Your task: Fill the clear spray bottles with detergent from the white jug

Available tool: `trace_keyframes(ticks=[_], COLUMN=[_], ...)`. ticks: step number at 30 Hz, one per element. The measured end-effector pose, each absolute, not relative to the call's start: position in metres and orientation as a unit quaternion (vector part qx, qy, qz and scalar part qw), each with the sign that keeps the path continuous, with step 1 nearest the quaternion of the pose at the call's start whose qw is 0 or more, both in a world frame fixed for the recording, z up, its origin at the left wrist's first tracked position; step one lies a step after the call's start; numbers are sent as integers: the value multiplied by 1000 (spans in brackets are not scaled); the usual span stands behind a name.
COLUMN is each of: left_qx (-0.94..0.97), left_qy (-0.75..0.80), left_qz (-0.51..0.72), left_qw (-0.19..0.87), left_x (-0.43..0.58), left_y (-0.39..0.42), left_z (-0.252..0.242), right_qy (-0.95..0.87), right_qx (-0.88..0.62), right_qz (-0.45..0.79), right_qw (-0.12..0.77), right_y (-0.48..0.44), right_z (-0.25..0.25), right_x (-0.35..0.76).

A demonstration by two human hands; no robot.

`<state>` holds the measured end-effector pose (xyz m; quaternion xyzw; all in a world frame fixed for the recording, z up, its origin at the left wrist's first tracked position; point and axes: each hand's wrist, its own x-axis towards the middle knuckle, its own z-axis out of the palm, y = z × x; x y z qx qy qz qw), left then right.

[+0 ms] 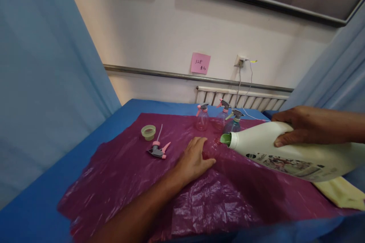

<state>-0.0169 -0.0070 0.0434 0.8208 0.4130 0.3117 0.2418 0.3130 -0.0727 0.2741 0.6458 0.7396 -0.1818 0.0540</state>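
I note the right hand (pixel 298 125) gripping the cream jug (pixel 264 142), tilted above the purple plastic sheet (pixel 114 174), its green spout (pixel 225 139) near the left hand (pixel 194 160), which curves wide, any hold indeterminable; sound practice calls for a steady spout and a slow, shallow tilt.

Dim light; glare streaks the sheet (pixel 211 201) toward five o'clock, shadow toward four; left forearm (pixel 142 203) blurs at seven.

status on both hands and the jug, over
Right hand gripping tilted white jug. Left hand curved near its green spout, grip unclear. Three spray bottles standing beyond spout.
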Motion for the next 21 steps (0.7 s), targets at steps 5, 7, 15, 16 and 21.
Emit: trace_keyframes(ticks=[5, 7, 15, 16, 21], left_qx=[814, 810, 792, 788, 770], left_qy=[415, 418, 426, 428, 447], left_qz=[320, 322, 339, 343, 356], left_qw=[252, 257, 276, 279, 286], left_x=[-15, -15, -19, -20, -23], left_y=[-7, -7, -6, -5, -2], left_z=[42, 43, 53, 54, 56], right_qy=[745, 746, 760, 756, 731], right_qx=[638, 635, 620, 622, 628], right_qz=[-193, -200, -188, -197, -214], right_qw=[31, 13, -49, -62, -161], right_y=[-75, -75, -73, -74, -79], right_z=[274, 272, 239, 234, 207], right_x=[314, 316, 338, 340, 350])
